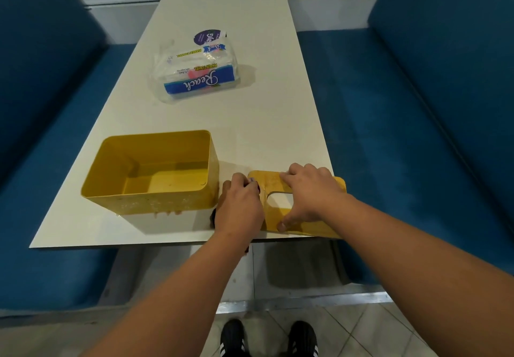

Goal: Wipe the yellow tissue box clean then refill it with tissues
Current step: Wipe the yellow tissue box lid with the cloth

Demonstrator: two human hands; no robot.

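Observation:
The yellow tissue box point(151, 170) stands open and empty near the table's front left, with smudges on its front wall. Its yellow lid point(281, 209), with an oval slot, lies flat at the front right edge. My right hand point(308, 192) presses down on the lid, fingers spread across it. My left hand point(239, 206) is closed around a small dark thing at the lid's left edge; most of it is hidden, so I cannot tell what it is. A plastic pack of paper towels point(194, 73) lies farther back in the middle of the table.
The white table point(264, 134) is long and narrow, running away from me. Blue padded benches point(417, 134) flank it on both sides. The lid overhangs the table's right front corner slightly. My dark shoes point(267, 340) show on the tiled floor below.

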